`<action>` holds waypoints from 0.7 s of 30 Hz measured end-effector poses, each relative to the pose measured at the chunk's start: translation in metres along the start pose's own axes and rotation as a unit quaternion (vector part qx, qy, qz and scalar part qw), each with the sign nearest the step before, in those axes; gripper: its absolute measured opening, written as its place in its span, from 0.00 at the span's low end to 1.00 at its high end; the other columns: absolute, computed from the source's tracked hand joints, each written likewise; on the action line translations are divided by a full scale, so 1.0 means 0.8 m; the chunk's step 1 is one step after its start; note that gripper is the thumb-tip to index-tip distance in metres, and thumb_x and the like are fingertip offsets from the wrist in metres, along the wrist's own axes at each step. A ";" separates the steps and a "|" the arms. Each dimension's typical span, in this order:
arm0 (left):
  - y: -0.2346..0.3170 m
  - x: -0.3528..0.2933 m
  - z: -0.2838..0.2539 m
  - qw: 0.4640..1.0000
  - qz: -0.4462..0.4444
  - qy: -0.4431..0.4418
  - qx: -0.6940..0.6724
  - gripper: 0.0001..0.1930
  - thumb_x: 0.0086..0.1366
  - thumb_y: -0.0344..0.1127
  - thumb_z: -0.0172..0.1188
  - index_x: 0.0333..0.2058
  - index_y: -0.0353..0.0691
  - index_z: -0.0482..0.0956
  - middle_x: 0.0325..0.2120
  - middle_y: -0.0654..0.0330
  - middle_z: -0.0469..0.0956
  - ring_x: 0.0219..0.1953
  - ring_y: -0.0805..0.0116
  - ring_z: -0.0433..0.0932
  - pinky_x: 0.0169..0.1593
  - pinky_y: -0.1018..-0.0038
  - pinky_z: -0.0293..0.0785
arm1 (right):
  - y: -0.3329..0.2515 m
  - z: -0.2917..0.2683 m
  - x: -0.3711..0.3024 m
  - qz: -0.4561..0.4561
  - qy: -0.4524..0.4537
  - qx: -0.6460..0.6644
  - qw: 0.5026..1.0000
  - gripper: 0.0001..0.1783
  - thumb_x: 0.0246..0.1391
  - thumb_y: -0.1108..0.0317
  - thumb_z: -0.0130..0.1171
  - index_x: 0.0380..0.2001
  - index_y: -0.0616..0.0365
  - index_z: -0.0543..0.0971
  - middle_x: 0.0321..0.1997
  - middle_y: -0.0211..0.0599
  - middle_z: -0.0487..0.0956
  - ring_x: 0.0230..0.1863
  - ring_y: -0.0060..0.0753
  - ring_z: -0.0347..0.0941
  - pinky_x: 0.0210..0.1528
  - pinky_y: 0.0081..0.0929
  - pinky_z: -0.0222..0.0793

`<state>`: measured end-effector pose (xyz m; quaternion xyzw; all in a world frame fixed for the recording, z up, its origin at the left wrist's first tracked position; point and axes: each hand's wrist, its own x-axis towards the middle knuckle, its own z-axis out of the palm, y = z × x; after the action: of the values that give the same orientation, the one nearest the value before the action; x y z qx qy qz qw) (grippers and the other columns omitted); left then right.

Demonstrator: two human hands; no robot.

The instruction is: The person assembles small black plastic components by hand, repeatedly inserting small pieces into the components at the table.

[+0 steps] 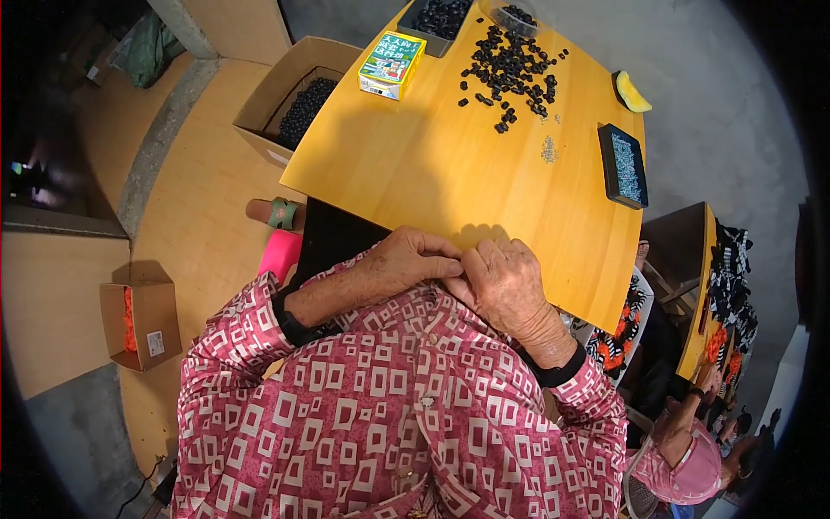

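Note:
My left hand [411, 264] and my right hand [501, 281] meet at the near edge of the yellow wooden table [536, 212]. Both have thumb and fingers pinched together, fingertips touching. Whatever is between them is hidden or too small to make out. Farther up the tabletop lies a loose spread of small black parts [510, 76]. A little heap of tiny silvery pieces [549, 150] lies just nearer than them. Along the right edge, a black tray [612, 197] holds many more small silvery pieces.
A yellow-green carton [393, 65] stands at the table's left edge. Behind it is a dark bin [426, 36] of black parts. A yellow wedge [633, 93] sits at the right edge. Cardboard boxes [275, 78] stand at left. Another person [683, 458] works at lower right.

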<state>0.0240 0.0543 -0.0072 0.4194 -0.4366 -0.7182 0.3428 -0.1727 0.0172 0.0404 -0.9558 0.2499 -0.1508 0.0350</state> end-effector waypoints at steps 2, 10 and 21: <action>0.002 0.000 0.000 1.000 -0.007 -0.002 -0.012 0.14 0.66 0.35 0.64 0.45 0.31 0.83 0.36 0.60 0.84 0.39 0.76 0.79 0.45 0.80 0.75 | 0.000 0.000 0.000 0.001 -0.001 -0.002 1.000 0.17 0.46 0.59 0.69 0.24 0.57 0.73 0.22 0.36 0.68 0.26 0.38 0.70 0.31 0.36 0.68; 0.004 -0.002 0.002 0.998 -0.022 0.010 -0.063 0.13 0.66 0.34 0.63 0.44 0.31 0.84 0.37 0.61 0.84 0.38 0.77 0.78 0.45 0.81 0.74 | 0.005 -0.006 -0.003 0.043 -0.035 -0.010 0.998 0.17 0.45 0.56 0.70 0.25 0.57 0.74 0.24 0.36 0.69 0.28 0.39 0.71 0.33 0.35 0.68; 0.011 -0.005 0.004 1.000 -0.013 0.014 0.010 0.14 0.66 0.37 0.62 0.44 0.31 0.84 0.36 0.59 0.84 0.37 0.77 0.78 0.44 0.79 0.75 | 0.008 0.001 -0.001 0.019 -0.016 0.022 0.999 0.17 0.45 0.58 0.69 0.26 0.58 0.75 0.25 0.39 0.71 0.29 0.42 0.73 0.34 0.37 0.71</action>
<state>0.0236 0.0552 0.0029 0.4388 -0.4336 -0.7120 0.3353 -0.1762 0.0124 0.0387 -0.9520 0.2643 -0.1407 0.0628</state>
